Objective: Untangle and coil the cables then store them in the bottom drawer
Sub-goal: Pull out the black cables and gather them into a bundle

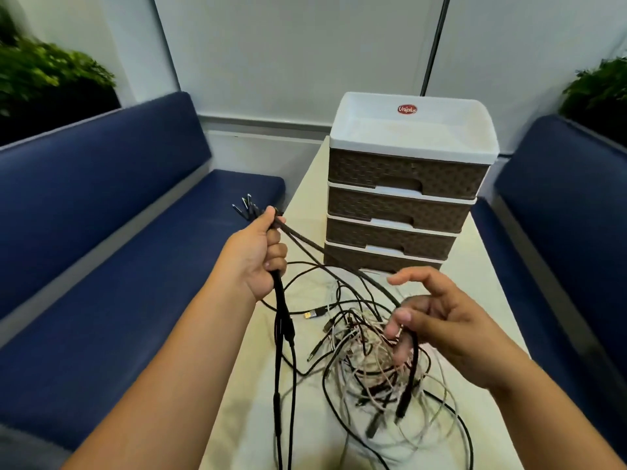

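Cables [369, 354] lie in one loose knot on the cream bench [488, 266], black leads and thin white ones crossing over each other just in front of the drawer unit [400, 201]. We judge the main risk to be pulling too hard: our left hand [258, 256] has its fingers [276, 252] closed tight around a bundle of black cables, plug ends sticking up above the fist and the leads hanging down off the near edge, and a sharp tug from there would probably cinch the knot rather than free it. It could also drag the whole heap toward the edge and onto the floor. A gold-tipped USB plug [314, 314] lies on the bench beside the pile and looks likely to snag in a loop as the strands slide.

Our right hand [437, 320] hovers over the heap with its fingers [397, 322] apart, thumb and forefinger spread, while one thick black cable [412, 364] runs across the lower fingers; we cannot tell whether it is pinched or only draped there. If it slips, it drops back into the tangle.

All four drawers look shut, the bottom drawer [380, 257] included, so nothing is stored yet and we judge the work to be at an early stage. Blue seats [112, 232] flank the bench on both sides.
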`<state>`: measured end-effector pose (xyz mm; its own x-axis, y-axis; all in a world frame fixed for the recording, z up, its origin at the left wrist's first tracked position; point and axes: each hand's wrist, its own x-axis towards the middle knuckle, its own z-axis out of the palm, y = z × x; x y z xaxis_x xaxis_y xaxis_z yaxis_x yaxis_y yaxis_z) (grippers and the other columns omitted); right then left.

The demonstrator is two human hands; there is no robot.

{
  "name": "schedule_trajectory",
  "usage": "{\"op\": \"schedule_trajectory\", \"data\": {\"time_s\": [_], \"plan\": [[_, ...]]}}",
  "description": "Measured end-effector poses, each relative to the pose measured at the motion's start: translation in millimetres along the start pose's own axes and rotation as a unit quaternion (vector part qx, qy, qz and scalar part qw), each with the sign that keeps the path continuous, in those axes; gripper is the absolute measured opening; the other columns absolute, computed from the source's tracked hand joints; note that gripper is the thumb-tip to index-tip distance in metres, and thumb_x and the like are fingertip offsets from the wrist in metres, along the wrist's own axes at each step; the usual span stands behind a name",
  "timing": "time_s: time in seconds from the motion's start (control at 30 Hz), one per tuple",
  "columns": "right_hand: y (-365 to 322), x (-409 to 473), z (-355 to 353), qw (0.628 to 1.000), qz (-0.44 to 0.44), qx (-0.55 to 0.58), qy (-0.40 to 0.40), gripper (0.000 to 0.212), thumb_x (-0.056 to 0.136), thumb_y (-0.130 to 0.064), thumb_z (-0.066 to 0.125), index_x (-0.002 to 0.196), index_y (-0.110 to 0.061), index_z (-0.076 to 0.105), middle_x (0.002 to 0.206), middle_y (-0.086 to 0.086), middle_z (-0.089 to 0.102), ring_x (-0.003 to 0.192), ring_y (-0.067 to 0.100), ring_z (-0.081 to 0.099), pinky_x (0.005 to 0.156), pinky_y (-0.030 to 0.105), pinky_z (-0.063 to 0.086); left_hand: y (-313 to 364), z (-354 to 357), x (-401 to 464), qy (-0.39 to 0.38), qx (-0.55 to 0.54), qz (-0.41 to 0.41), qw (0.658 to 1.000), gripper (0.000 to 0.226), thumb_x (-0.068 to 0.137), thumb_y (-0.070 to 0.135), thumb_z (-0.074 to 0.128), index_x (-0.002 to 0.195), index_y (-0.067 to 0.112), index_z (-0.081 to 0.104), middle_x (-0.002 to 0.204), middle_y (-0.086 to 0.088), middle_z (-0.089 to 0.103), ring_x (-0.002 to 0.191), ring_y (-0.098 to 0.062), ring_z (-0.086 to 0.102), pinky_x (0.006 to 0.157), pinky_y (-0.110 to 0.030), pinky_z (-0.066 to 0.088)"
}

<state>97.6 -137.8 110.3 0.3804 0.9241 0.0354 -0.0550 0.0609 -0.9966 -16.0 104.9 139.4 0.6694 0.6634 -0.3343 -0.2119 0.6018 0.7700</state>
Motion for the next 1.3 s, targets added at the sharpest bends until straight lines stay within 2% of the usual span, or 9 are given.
{"op": "schedule_trajectory", "data": {"time_s": [0.13, 0.23, 0.33, 0.53, 0.7, 0.77, 0.87, 1.1, 1.3], "plan": [[-16.9, 5.7, -8.4, 0.995, -0.058, 0.071, -0.028, 0.025, 0.082, -0.023, 0.070, 0.101, -0.007, 0.073, 0.096, 0.024, 0.071, 0.081, 0.040, 0.072, 0.079, 0.037, 0.057, -11.9, -4.7, 11.1, 0.032, 0.026, 0.000, 0.999, 0.029, 0.099, 0.033, 0.052, 0.074, 0.018, 0.053, 0.046, 0.010, 0.025, 0.035, -0.003, 0.017, 0.030, -0.015, 0.013], [-26.9, 5.0, -17.9, 0.991, -0.063, 0.100, -0.056, 0.038, 0.078, -0.010, 0.056, 0.112, -0.009, 0.072, 0.115, 0.022, 0.069, 0.101, 0.040, 0.069, 0.091, 0.038, 0.053, -22.4, -5.0, 14.4, 0.047, 0.072, 0.004, 0.996, 0.027, 0.100, 0.030, 0.051, 0.077, 0.016, 0.053, 0.046, 0.009, 0.026, 0.035, -0.002, 0.018, 0.032, -0.015, 0.012], [-33.9, 5.7, -21.4, 0.991, -0.103, 0.044, -0.074, 0.039, 0.083, -0.023, 0.072, 0.121, -0.014, 0.067, 0.121, 0.018, 0.067, 0.107, 0.038, 0.067, 0.094, 0.038, 0.051, -33.8, -7.1, 15.9, 0.063, 0.131, -0.002, 0.989, 0.024, 0.100, 0.029, 0.052, 0.081, 0.014, 0.054, 0.045, 0.009, 0.027, 0.035, -0.003, 0.020, 0.034, -0.015, 0.012], [-45.1, 14.4, -15.3, 0.954, -0.217, -0.163, 0.127, 0.034, 0.087, -0.061, 0.056, 0.081, -0.030, 0.071, 0.089, 0.000, 0.064, 0.091, 0.021, 0.061, 0.086, 0.033, 0.049, -55.3, -7.1, 7.2, 0.015, 0.209, -0.067, 0.976, 0.028, 0.099, 0.037, 0.051, 0.081, 0.016, 0.052, 0.050, 0.008, 0.027, 0.039, -0.005, 0.019, 0.035, -0.017, 0.012], [-60.3, 10.5, -4.0, 0.972, -0.146, 0.095, 0.158, 0.040, 0.101, -0.038, 0.036, 0.068, -0.015, 0.042, 0.058, 0.004, 0.039, 0.054, 0.022, 0.044, 0.063, 0.033, 0.047, -55.9, -4.8, -12.1, -0.053, 0.230, -0.066, 0.969, 0.036, 0.098, 0.043, 0.049, 0.069, 0.021, 0.044, 0.054, 0.007, 0.021, 0.044, -0.008, 0.014, 0.037, -0.019, 0.011], [-62.2, 6.4, 6.0, 0.975, -0.086, 0.132, 0.158, 0.042, 0.103, -0.034, 0.033, 0.066, -0.016, 0.036, 0.052, 0.001, 0.023, 0.044, 0.016, 0.022, 0.045, 0.026, 0.032, -55.4, -2.3, -21.9, -0.092, 0.190, -0.047, 0.976, 0.037, 0.098, 0.040, 0.048, 0.067, 0.020, 0.045, 0.054, 0.007, 0.017, 0.045, -0.008, 0.011, 0.038, -0.019, 0.009], [-59.9, 5.6, 17.7, 0.972, -0.043, 0.129, 0.193, 0.046, 0.103, -0.033, 0.036, 0.061, -0.017, 0.035, 0.050, -0.002, 0.017, 0.044, 0.013, 0.011, 0.043, 0.028, 0.011, -54.1, 0.4, -33.0, -0.132, 0.145, -0.034, 0.980, 0.040, 0.098, 0.037, 0.048, 0.062, 0.019, 0.048, 0.052, 0.007, 0.015, 0.045, -0.008, 0.010, 0.039, -0.019, 0.009], [-73.6, 6.7, 19.4, 0.959, -0.120, -0.030, 0.254, 0.034, 0.104, -0.027, 0.040, 0.094, -0.008, 0.065, 0.049, -0.005, 0.029, 0.043, 0.011, 0.020, 0.041, 0.022, 0.022, -49.2, -13.3, -34.7, -0.109, 0.244, -0.051, 0.962, 0.049, 0.091, 0.035, 0.056, 0.050, 0.018, 0.037, 0.056, 0.001, 0.011, 0.047, -0.012, 0.008, 0.044, -0.021, 0.006], [-67.7, 13.0, 22.9, 0.950, -0.160, -0.031, 0.268, 0.027, 0.102, -0.021, 0.044, 0.116, -0.020, 0.068, 0.055, -0.004, 0.028, 0.047, 0.010, 0.021, 0.045, 0.024, 0.018, -43.5, -34.3, -32.9, -0.083, 0.376, -0.122, 0.915, 0.053, 0.087, 0.037, 0.061, 0.046, 0.018, 0.033, 0.048, 0.004, 0.022, 0.045, -0.012, 0.013, 0.041, -0.018, 0.009]]}}
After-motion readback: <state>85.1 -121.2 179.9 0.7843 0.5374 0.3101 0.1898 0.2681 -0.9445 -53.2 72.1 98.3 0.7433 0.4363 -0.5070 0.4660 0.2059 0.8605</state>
